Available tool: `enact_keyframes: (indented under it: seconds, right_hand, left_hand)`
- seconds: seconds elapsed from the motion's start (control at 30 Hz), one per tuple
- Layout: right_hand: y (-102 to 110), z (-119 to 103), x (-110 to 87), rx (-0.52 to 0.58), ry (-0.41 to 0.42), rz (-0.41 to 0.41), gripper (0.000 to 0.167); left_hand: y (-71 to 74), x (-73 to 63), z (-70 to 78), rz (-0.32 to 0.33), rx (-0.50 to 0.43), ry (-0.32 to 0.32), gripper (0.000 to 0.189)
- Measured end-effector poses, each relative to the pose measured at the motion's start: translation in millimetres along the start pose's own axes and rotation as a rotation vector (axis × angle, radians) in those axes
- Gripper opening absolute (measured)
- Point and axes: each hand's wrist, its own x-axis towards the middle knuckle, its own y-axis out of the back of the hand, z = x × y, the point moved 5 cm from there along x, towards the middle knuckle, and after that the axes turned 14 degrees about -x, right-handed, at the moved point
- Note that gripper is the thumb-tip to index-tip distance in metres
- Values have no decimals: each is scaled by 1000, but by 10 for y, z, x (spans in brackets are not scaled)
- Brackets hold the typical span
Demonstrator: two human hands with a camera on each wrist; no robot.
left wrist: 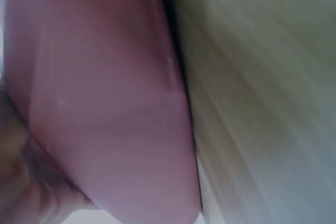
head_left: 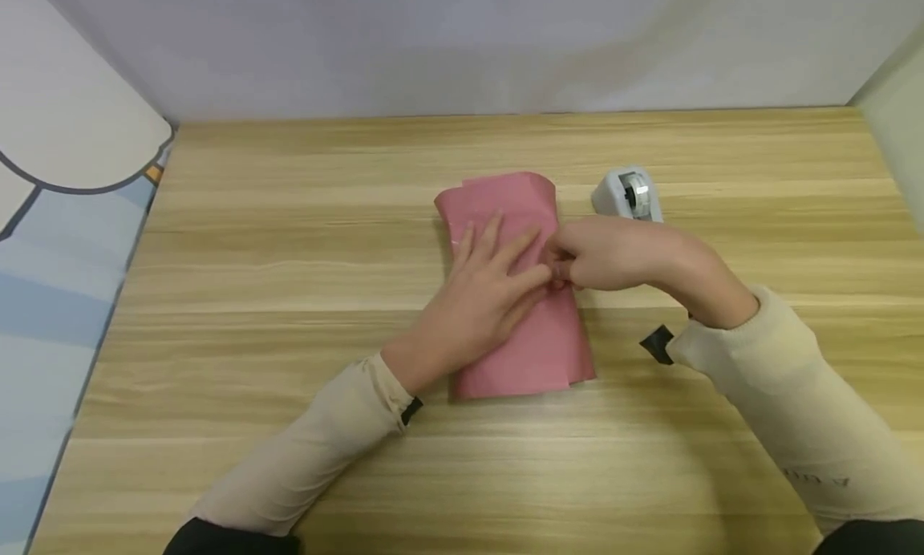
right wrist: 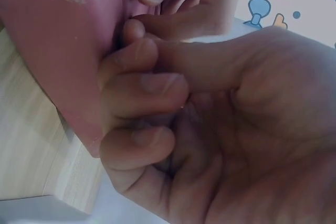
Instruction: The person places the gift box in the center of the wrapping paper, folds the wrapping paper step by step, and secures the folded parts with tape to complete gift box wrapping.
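Observation:
A folded pink paper packet [head_left: 523, 338] lies on the wooden table, its long sides running away from me and its far end bulging open. My left hand [head_left: 480, 302] rests on it with fingers spread, pressing it from above. At the packet's right edge, my right hand [head_left: 613, 254] has its fingers curled, and thumb and forefinger pinch at the paper there. Seen from the right wrist, the curled fingers [right wrist: 142, 93] meet the pink paper [right wrist: 58, 40] close beside the left hand's fingertips; the pinched spot itself is mostly hidden. The left wrist view shows the paper's side [left wrist: 115, 108] close up.
A grey tape dispenser [head_left: 624, 194] with a clear roll stands just beyond my right hand. A small black piece [head_left: 658, 345] shows by the right cuff. A pale wall [head_left: 462, 50] borders the table [head_left: 289, 218] at the back, and a cartoon-printed surface [head_left: 65, 298] lies left.

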Motion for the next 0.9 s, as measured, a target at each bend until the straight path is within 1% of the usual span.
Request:
enact_keyframes:
  seconds: [0.07, 0.17, 0.27, 0.33, 0.43, 0.57, 0.7, 0.8, 0.9]
  right_hand:
    - [1, -14, 7, -2, -3, -8, 21]
    - [5, -24, 10, -1, -6, -16, 20]
    - [9, -30, 14, -3, -7, -22, 20]
    - [13, -32, 16, -7, -13, -25, 21]
    - [18, -40, 15, -26, -21, -29, 21]
    - [33, -55, 10, -71, -39, -44, 20]
    - [67, -98, 27, -163, -45, -69, 14]
    - [98, -138, 50, -232, -37, -95, 16]
    - [119, -157, 69, -268, -41, -130, 12]
  left_hand:
    - [27, -30, -27, -20, 6, -37, 27]
    - [71, -71, -65, -44, 33, -86, 44]
    - [101, -99, -97, -60, 114, -125, 58]
    - [115, -108, -112, -62, 173, -149, 62]
    - [129, -116, -128, -60, 224, -177, 62]
    - [131, -108, -124, -59, 243, -201, 57]
    - [133, -92, -110, -52, 260, -205, 55]
    - [133, -91, -111, -48, 266, -203, 55]
    - [131, -99, -112, -46, 267, -202, 56]
